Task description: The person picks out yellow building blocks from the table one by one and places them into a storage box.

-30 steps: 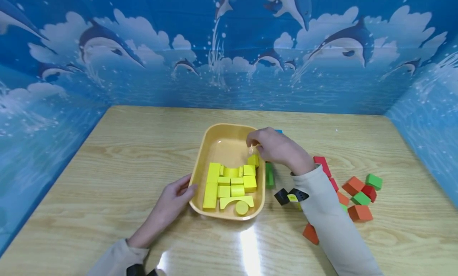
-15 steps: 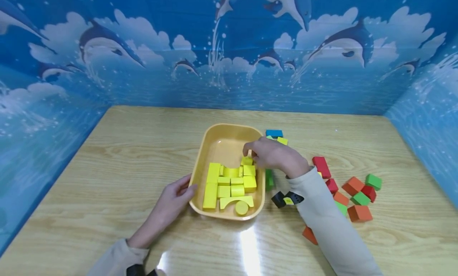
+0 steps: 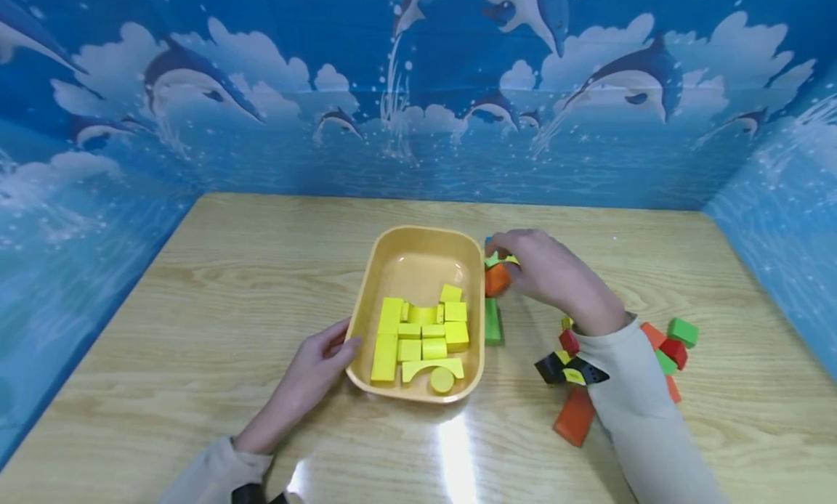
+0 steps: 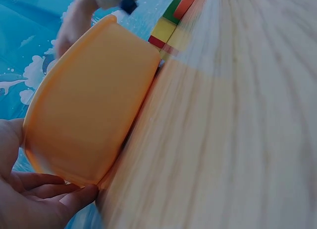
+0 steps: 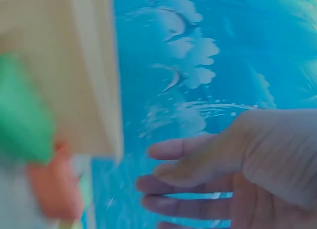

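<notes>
My left hand (image 3: 314, 366) grips the left wall of an orange-yellow plastic tray (image 3: 412, 268), thumb at the rim and fingers low on the outside, as the left wrist view of the tray (image 4: 94, 100) shows. Yellow toy blocks (image 3: 384, 355) lie packed in its near part: bars, cubes, an arch, a round piece. A yellow cube (image 3: 450, 293) sits at their far right. Outside the right wall, my right hand (image 3: 549, 268) hovers by an orange block (image 3: 497, 280) and a light green piece (image 3: 492, 259). Its fingers (image 5: 185, 206) are loosely extended, holding nothing visible.
A long green block (image 3: 492, 322) lies against the tray's right side. Under and beyond the right forearm are scattered loose blocks, among them a green one (image 3: 683, 332), a red one (image 3: 674, 352) and an orange one (image 3: 575, 417). A dolphin-print curtain (image 3: 418, 148) encloses the table.
My right hand shifted the yellow cube slightly left inside the tray, let go of it, and moved right, out over the loose blocks beside the tray. The left hand stays put.
</notes>
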A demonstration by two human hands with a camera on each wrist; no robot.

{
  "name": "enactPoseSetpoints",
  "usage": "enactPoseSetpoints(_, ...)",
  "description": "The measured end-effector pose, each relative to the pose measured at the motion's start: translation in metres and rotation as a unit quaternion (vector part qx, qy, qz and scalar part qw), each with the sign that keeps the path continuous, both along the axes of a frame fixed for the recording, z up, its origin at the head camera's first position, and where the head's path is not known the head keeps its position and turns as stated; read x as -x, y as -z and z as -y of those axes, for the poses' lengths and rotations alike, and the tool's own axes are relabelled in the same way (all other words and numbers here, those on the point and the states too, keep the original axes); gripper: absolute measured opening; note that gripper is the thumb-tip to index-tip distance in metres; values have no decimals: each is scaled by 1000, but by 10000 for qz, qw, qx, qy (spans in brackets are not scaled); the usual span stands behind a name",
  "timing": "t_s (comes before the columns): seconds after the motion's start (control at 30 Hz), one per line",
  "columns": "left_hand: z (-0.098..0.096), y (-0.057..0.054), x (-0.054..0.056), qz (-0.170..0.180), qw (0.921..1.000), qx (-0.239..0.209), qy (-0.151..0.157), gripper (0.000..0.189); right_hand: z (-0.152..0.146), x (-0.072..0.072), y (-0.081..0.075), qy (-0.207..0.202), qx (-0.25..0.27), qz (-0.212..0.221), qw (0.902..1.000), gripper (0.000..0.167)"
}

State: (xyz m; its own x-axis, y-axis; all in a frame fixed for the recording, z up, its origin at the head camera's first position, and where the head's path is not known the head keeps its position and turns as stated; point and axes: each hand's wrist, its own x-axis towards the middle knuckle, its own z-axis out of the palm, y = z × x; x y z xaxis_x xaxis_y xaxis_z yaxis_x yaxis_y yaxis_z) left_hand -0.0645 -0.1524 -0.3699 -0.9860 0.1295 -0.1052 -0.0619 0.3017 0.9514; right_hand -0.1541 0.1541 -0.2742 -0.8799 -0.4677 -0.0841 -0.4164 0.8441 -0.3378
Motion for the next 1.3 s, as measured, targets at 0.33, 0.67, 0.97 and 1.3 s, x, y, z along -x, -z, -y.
enactPoseSetpoints(0.33,2,-1,1,-22,10000,35,38,48,-76,-30,41,586,-1146,1469,9807,41)
enactPoseSetpoints(0.67,3,0,-1,-167,9999,-1,-31,43,-92,-36,53,339,-692,1243,9892,32)
enactPoseSetpoints(0.97,2,-2,-1,-163,9993,320,-35,42,-94,-35,53,-10,-333,327,9989,21)
enactPoseSetpoints(1.3,2,-4,-3,-364,9991,218,-11,41,-57,-25,34,-433,208,-529,9974,25)
